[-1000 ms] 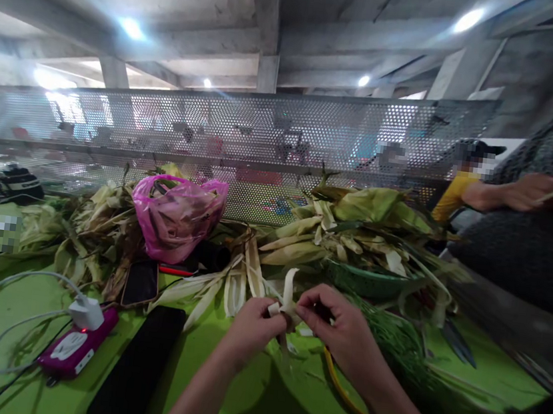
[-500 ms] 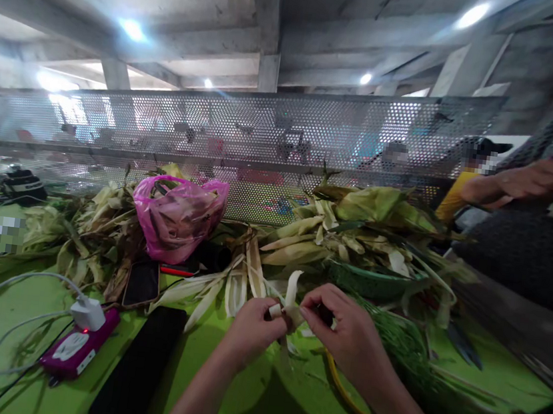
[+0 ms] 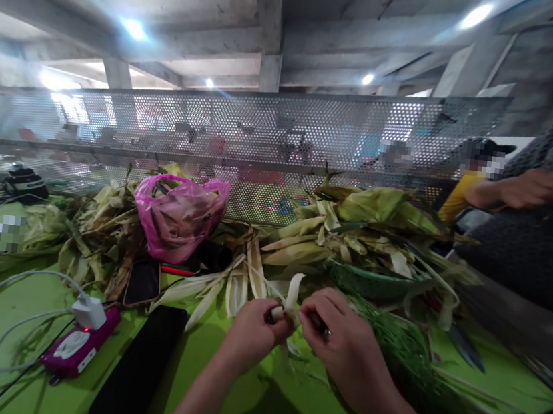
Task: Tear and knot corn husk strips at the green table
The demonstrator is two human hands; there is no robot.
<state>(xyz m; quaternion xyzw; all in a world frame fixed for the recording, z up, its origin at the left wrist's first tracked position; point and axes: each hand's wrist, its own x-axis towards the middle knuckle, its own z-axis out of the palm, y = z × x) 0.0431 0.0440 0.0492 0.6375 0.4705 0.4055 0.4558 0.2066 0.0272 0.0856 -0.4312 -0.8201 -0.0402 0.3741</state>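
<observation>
My left hand (image 3: 260,331) is closed, thumb and fingers pinching a pale strip of corn husk (image 3: 294,291) whose curled end stands up above the fingers. Close by on the right, my right hand (image 3: 341,336) is closed too, its fingertips pressed together at the side of the same strip. A small shiny spot shows inside its curled fingers, too small to name. Thin shreds hang below the hands. Behind them, loose corn husks (image 3: 252,264) fan out on the green table (image 3: 205,373).
A pink plastic bag (image 3: 179,218), husk heaps (image 3: 371,212), a green basket (image 3: 373,282) and green string-like fibres (image 3: 399,336) surround the hands. Phones (image 3: 141,365), a purple power strip (image 3: 80,347) and cables lie left. A co-worker's hands (image 3: 545,193) hold something pale at right.
My right hand has turned and its fingers have curled in tighter beside the strip. The yellow hoop under my right arm is now hidden. My left hand has barely moved.
</observation>
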